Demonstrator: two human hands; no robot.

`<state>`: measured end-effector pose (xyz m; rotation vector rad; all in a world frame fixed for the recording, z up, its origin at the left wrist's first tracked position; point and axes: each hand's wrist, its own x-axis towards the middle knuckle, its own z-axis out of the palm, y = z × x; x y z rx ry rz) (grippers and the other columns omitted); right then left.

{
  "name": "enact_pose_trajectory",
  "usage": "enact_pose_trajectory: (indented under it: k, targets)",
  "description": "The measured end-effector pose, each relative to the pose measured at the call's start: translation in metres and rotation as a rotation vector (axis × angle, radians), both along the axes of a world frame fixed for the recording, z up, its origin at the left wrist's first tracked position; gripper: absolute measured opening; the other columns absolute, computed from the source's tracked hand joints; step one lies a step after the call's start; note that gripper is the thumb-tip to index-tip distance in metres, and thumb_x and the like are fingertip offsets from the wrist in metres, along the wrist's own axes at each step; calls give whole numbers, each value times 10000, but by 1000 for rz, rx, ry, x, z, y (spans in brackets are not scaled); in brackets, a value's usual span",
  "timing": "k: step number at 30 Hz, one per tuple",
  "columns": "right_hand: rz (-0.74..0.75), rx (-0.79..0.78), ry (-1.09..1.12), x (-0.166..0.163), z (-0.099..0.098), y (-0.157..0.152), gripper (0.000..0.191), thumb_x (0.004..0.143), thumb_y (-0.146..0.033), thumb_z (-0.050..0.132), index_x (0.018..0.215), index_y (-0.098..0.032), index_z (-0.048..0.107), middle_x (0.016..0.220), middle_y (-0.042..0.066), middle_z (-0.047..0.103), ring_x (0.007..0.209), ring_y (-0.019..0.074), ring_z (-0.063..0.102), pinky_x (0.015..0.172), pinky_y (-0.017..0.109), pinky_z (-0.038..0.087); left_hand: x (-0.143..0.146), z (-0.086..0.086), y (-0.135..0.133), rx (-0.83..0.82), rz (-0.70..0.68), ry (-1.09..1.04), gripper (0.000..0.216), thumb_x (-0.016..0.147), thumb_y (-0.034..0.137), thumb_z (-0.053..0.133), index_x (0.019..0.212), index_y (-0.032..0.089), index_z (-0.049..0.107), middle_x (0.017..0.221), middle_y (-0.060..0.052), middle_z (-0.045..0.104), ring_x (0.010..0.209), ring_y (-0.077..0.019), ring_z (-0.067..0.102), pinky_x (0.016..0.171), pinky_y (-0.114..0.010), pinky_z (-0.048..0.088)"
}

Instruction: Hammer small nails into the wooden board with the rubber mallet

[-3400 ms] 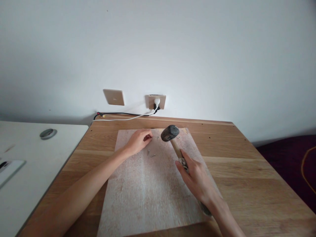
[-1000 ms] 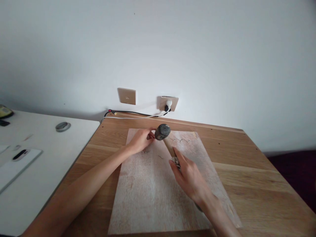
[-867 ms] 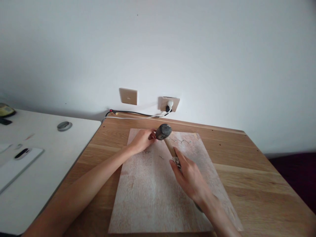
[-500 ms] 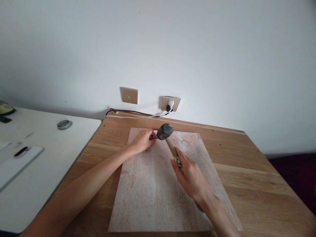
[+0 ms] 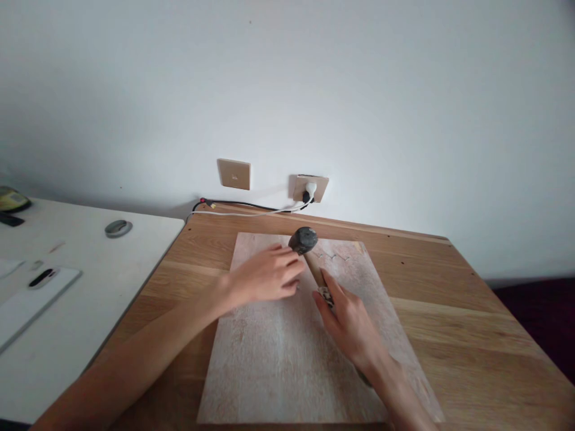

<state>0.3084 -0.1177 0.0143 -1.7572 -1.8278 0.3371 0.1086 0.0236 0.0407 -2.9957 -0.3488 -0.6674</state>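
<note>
My right hand [image 5: 353,326] is wrapped round the wooden handle of a mallet [image 5: 303,240] with a dark, rounded head. The mallet slants up and left above a pale, worn board [image 5: 269,359]. My left hand [image 5: 274,274] is over the board, left of the handle, palm down with curled, slightly blurred fingers. Its fingertips are at a small nail-like piece; whether they grip it cannot be told. Right of the mallet head, several thin nails [image 5: 331,256] stand in a row near the board's far edge.
The board lies on a wooden table [image 5: 431,311] against a white wall. A plugged socket [image 5: 311,189] and cables [image 5: 251,211] are behind it. On the white table [image 5: 148,239] to the left are a grey ring [image 5: 118,228] and a white phone-like slab [image 5: 40,305].
My left hand has moved right and toward me, from beside the mallet head to over the loose nail on the board. The mallet and right hand have barely shifted.
</note>
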Motion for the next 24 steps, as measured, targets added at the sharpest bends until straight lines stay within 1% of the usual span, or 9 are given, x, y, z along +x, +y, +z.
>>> enact_pose_trajectory:
  k: [3,5,7,10,12,15,17,20,24]
  targets:
    - [-50,17,22,5,2,-3,563,1083,-402,436,1468,-14,568,1145,239,794,977,316,809,797,387,645,11,0,-27,253,-81,107,67,942,174,676,897,206,638,814,7,715,839,-179,687,827,-331,527]
    - [-65,16,22,8,2,-5,561,1082,-410,441,1461,-20,578,1096,227,803,931,309,812,766,377,644,15,-3,-35,301,-77,139,99,939,146,675,867,208,650,756,16,707,774,-174,685,784,-326,532]
    - [-66,21,20,11,1,-8,564,1084,-423,437,1459,-29,583,1071,215,805,906,300,811,746,365,640,15,-4,-31,272,-76,150,100,934,143,692,859,202,663,770,10,712,790,-180,695,790,-325,544]
    - [-70,17,19,12,1,-11,576,1089,-443,431,1462,-30,582,1042,201,805,879,283,806,742,348,631,5,-5,-4,75,-10,57,76,959,127,672,972,190,711,927,-12,742,888,-166,715,838,-297,559]
    - [-72,11,22,12,2,-11,584,1092,-451,426,1462,-28,583,1017,193,803,860,274,803,745,341,628,-5,-9,21,-169,97,-104,148,1005,159,623,1082,202,742,1022,-22,748,907,-127,721,812,-243,552]
    - [-71,13,34,10,5,-11,578,1093,-450,421,1454,-33,594,979,181,802,832,267,797,731,334,622,-16,-22,49,-454,200,-262,163,1013,195,628,1074,216,778,1018,-22,757,926,-117,725,836,-224,556]
    - [-71,14,43,9,7,-11,571,1089,-447,429,1448,-38,601,960,174,802,810,264,794,707,328,617,-19,-33,57,-543,221,-283,146,985,169,669,1043,217,794,1006,-24,768,927,-125,728,859,-235,560]
    - [-80,10,42,8,8,-10,557,1080,-441,444,1446,-53,608,972,174,804,817,266,796,700,328,615,-19,-45,57,-614,220,-287,166,947,114,700,1019,223,803,1007,-25,782,928,-131,735,873,-243,563]
    - [-90,1,35,8,7,-11,562,1080,-439,439,1445,-47,607,984,183,802,826,268,796,711,334,618,-17,-47,54,-674,220,-309,166,950,127,687,1011,228,802,1005,-26,800,919,-137,741,868,-250,567]
